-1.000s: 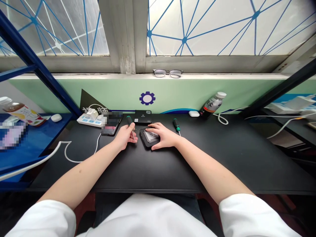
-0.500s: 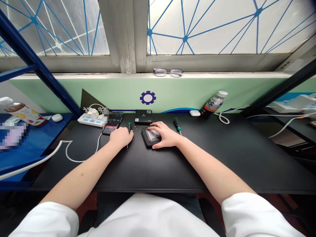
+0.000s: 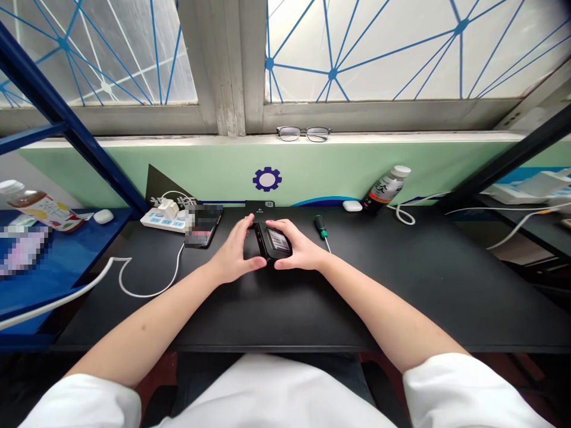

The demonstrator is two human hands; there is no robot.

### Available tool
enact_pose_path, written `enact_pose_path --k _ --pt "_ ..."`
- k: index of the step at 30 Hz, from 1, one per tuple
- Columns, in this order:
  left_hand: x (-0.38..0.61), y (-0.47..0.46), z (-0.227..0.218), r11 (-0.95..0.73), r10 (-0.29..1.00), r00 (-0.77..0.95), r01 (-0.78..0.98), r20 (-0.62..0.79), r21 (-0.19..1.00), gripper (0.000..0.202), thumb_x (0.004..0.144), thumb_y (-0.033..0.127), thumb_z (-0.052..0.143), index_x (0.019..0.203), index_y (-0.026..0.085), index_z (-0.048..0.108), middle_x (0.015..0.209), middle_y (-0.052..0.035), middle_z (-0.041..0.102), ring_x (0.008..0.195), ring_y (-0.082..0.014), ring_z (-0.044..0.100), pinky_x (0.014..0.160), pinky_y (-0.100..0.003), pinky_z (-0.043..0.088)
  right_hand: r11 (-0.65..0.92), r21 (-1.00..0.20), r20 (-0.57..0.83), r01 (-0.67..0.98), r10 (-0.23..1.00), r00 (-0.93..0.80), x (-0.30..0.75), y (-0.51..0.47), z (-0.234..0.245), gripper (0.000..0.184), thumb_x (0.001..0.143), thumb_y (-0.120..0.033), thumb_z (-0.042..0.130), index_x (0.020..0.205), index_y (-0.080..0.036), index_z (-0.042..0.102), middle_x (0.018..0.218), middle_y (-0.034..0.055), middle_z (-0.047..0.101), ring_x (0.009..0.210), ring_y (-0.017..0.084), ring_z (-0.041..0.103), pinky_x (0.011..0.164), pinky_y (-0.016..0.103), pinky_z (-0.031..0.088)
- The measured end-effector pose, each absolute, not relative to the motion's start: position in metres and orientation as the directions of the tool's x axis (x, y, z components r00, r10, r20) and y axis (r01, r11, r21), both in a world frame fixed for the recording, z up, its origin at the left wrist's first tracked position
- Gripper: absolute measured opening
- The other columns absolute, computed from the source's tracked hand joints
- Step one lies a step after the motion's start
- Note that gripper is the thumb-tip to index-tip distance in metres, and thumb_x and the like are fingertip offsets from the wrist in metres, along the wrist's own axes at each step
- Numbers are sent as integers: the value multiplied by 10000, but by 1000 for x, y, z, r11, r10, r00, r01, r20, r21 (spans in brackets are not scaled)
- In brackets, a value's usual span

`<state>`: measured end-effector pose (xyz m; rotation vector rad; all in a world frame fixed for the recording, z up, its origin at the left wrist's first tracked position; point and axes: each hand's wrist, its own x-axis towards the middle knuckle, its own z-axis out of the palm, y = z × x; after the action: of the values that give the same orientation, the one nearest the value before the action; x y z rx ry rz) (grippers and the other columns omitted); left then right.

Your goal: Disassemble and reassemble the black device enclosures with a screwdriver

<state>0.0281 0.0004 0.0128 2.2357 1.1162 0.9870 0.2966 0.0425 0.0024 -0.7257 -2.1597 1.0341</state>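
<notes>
A flat black case (image 3: 270, 242) sits between the two hands, tipped so that its left edge is raised and its side wall faces the left hand (image 3: 234, 252). A pale label (image 3: 279, 240) shows on its upper face. The right hand (image 3: 303, 246) grips it from the right, fingers over the far edge and thumb at the near edge, closed only as far as the case's width allows. The left hand is spread wide in a C around the raised side, thumb by the near corner and fingertips by the far one; whether they touch, I cannot tell.

The step in hand looks like turning or lifting the case. From here the move seems to call for bringing the left thumb and fingers firmly onto its edges, so both hands share the weight, with the right hand holding steady meanwhile.

Just beyond the hands lies a black box (image 3: 261, 207), partly covered from view. To the right of the right hand a green-and-black screwdriver (image 3: 321, 227) rests on the desk (image 3: 285, 315), its shaft pointing toward that wrist. Left of the left hand lies a phone (image 3: 209, 229).
</notes>
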Motion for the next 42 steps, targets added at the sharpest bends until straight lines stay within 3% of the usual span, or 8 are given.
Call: enact_pose_path --k 4,9,13,20,29,36,42 --pt "37 -4 -6 -533 807 447 268 387 802 1365 698 823 859 1743 299 154 1677 -213 333 1556 -466 399 1249 -655 397 512 -855 327 85 659 -677 284 29 2 1119 695 -763 880 1633 -408 384 1477 101 381 1475 374 469 1268 625 377" --pt "42 -10 -5 -567 766 440 118 469 815 1245 777 740 858 1738 328 183 1646 -188 371 1515 -446 467 1242 -640 417 515 -857 376 15 645 -666 276 19 1 1197 610 -804 900 1616 -441 361 1536 103 373 1458 373 495 1239 624 420" --pt "42 -15 2 -554 786 420 155 453 818 1250 760 726 866 1730 285 211 1656 -204 404 1472 -430 523 1236 -612 437 583 -811 416 38 622 -663 279 19 6 1210 577 -767 940 1588 -404 384 1523 116 399 1443 372 501 1243 625 416" --pt "40 -12 1 -585 770 465 239 438 775 1247 757 721 842 1740 274 219 1672 -196 417 1505 -437 482 1227 -601 442 657 -751 455 72 593 -665 284 17 23 1004 639 -715 939 1446 -320 491 1403 124 469 1343 344 542 1180 583 488" --pt "37 -10 3 -671 703 524 265 481 692 1226 808 703 826 1757 289 170 1702 -178 405 1544 -435 438 1243 -592 418 702 -711 514 41 558 -651 285 17 23 821 676 -634 950 1295 -320 512 1310 97 446 1290 317 503 1117 546 507" --pt "39 -12 4 -670 688 556 238 467 703 1200 783 650 861 1742 282 241 1675 -183 443 1512 -445 478 1209 -582 471 650 -750 410 124 603 -685 287 16 24 857 560 -641 1001 1165 -298 501 1251 79 392 1232 305 474 1079 527 516" --pt "39 -13 2 -598 722 551 194 418 778 1176 756 616 886 1714 270 299 1658 -190 450 1481 -431 522 1213 -585 482 617 -770 349 161 618 -704 291 14 29 813 570 -524 1002 1152 -299 482 1263 73 370 1231 297 464 1072 507 516"
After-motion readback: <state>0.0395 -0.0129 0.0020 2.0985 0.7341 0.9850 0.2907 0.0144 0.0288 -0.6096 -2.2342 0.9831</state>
